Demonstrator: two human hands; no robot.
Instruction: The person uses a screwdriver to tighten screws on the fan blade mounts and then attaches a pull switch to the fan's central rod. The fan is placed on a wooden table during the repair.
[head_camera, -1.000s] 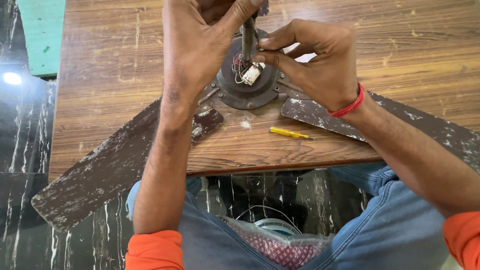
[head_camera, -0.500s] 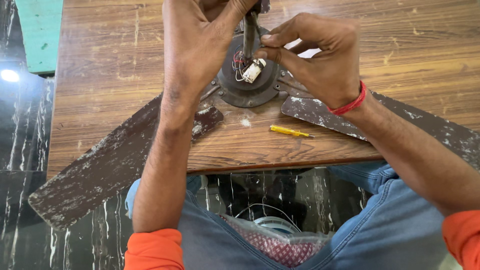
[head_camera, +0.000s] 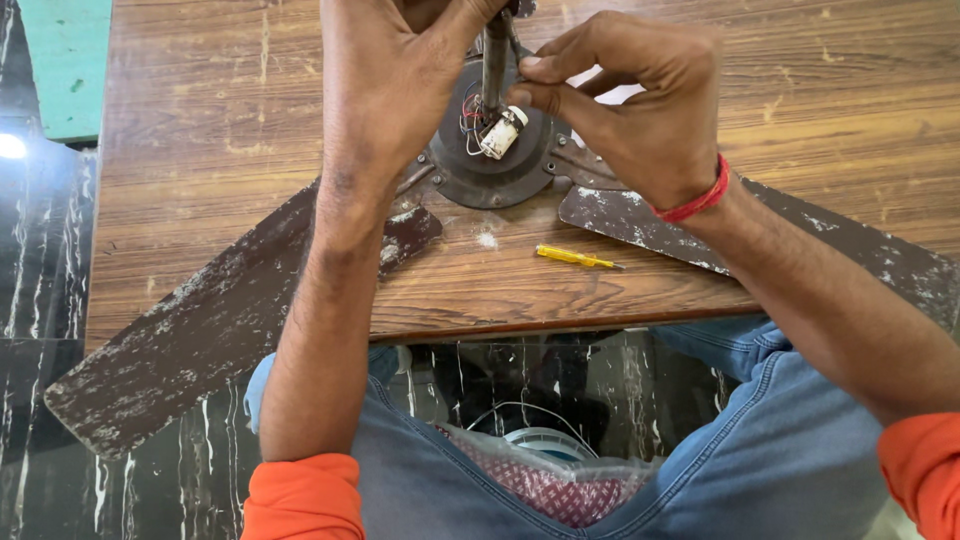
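On the wooden table (head_camera: 200, 120), a ceiling fan motor hub (head_camera: 490, 175) sits near the top edge of view, worn brown blades (head_camera: 200, 330) sticking out past the table edge on both sides. Left hand (head_camera: 385, 90) is closed around the upright down rod (head_camera: 493, 70), fingers curled tight, steadying it. Right hand (head_camera: 640, 110) pinches thumb against forefinger right at the rod, just above the small white capacitor (head_camera: 500, 133), which lies tilted on the hub amid red and pale wires (head_camera: 470, 115); can't tell whether the pinch is on a wire end or on the capacitor's tip. Yellow screwdriver (head_camera: 575, 258) lies flat on the table, apart from both hands, between hub and table edge. Looks like the wiring/capacitor stage at the rod base. Next move probably needs fine fingertip work on the leads with the rod held fixed, maybe the screwdriver.
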